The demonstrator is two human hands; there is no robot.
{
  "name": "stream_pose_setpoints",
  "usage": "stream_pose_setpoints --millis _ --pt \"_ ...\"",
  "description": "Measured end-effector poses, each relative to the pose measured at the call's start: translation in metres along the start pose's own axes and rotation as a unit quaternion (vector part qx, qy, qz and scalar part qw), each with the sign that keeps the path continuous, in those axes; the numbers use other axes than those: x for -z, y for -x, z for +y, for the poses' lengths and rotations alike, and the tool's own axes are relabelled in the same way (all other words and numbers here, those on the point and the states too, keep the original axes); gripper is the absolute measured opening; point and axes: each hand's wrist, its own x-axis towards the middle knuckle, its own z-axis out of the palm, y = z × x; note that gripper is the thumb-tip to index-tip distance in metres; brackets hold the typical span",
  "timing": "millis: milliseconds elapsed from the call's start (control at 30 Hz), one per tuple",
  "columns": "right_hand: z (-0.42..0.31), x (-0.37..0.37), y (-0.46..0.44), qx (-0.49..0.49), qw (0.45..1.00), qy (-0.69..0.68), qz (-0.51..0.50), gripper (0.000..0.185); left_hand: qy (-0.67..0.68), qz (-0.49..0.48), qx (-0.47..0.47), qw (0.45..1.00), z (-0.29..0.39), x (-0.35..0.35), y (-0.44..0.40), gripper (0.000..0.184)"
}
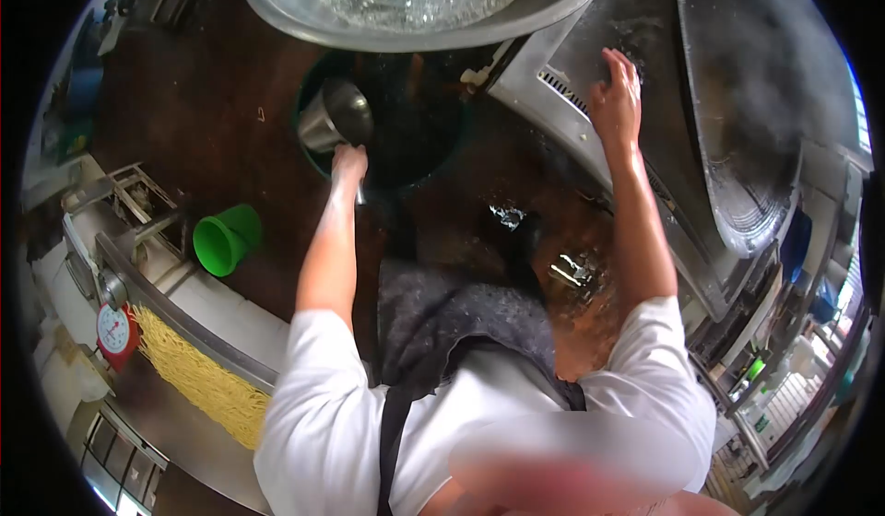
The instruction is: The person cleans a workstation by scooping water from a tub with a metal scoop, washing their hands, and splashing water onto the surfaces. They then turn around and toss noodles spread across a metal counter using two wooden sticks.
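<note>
My left hand (348, 161) is closed around the handle of a metal dipper (323, 122), a deep steel cup. The dipper is tilted, its mouth facing up and right, above a dark green tub (433, 143) standing on the floor. The bottom of the tub is too dark to make out. My right hand (617, 97) is open over the steel stove top (590, 51), fingers partly bent and nothing in them. Whether it touches the metal I cannot tell.
A wide metal basin (304, 28) with clear, bubbly water is at the top. To the right, a large steaming pan (737, 212) is set in the stove. A green bucket (217, 244), a red scale (114, 332) and yellow noodles (198, 373) are on the left. The floor is wet.
</note>
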Motion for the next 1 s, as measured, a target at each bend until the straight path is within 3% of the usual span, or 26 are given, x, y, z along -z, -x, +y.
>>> stream_pose_setpoints --millis 33,67,100,133,200,300,433,567,667,733,833,867,900,933,1000 --pt "-0.017 0.003 0.014 0.038 0.999 -0.036 0.011 0.047 -0.091 0.012 -0.057 0.994 0.010 -0.012 -0.001 0.050" --pt "-0.036 0.000 0.029 0.073 0.994 -0.074 0.022 0.043 -0.179 -0.040 -0.118 0.976 -0.041 -0.070 -0.074 0.041" --pt "-0.052 -0.010 0.049 0.081 0.989 -0.124 -0.011 0.043 -0.126 -0.049 -0.033 0.990 -0.016 -0.064 -0.059 0.037" --pt "-0.064 -0.022 0.067 0.090 0.980 -0.175 -0.042 0.042 -0.170 -0.101 -0.070 0.978 -0.029 -0.084 -0.086 0.038" --pt "-0.083 -0.047 0.101 0.068 0.942 -0.275 -0.181 0.039 -0.183 -0.019 -0.057 0.981 -0.041 -0.121 -0.101 0.036" --pt "-0.072 -0.093 0.156 0.004 0.912 -0.234 -0.337 0.033 -0.201 0.012 -0.051 0.978 -0.031 -0.151 -0.116 0.036" --pt "-0.039 -0.125 0.219 -0.067 0.900 -0.233 -0.363 0.031 -0.173 0.014 -0.059 0.983 -0.033 -0.194 -0.150 0.031" --pt "-0.018 -0.126 0.246 -0.105 0.890 -0.232 -0.377 0.030 -0.128 -0.066 -0.089 0.986 -0.039 -0.204 -0.181 0.021" --pt "-0.020 -0.110 0.246 -0.144 0.879 -0.217 -0.399 0.030 0.039 -0.069 -0.033 0.996 -0.045 -0.173 -0.156 0.013" --pt "-0.026 -0.102 0.240 -0.118 0.887 -0.220 -0.388 0.030 0.209 -0.047 0.008 0.977 -0.038 -0.134 -0.118 0.009" --pt "-0.040 -0.073 0.216 -0.076 0.898 -0.252 -0.354 0.026 0.463 -0.030 0.050 0.884 -0.033 -0.063 -0.043 0.005" --pt "-0.049 -0.060 0.202 -0.048 0.909 -0.247 -0.333 0.022 0.535 -0.048 0.069 0.841 -0.029 -0.034 -0.018 0.027" --pt "-0.055 -0.046 0.192 -0.035 0.909 -0.259 -0.324 0.021 0.578 -0.034 0.086 0.810 -0.040 -0.016 -0.007 0.028" --pt "-0.059 -0.035 0.182 -0.020 0.910 -0.271 -0.313 0.020 0.580 -0.055 0.023 0.813 -0.031 0.024 0.027 0.029" --pt "-0.071 -0.009 0.163 -0.009 0.911 -0.291 -0.293 0.021 0.591 -0.045 0.022 0.805 -0.002 0.110 0.095 0.028"
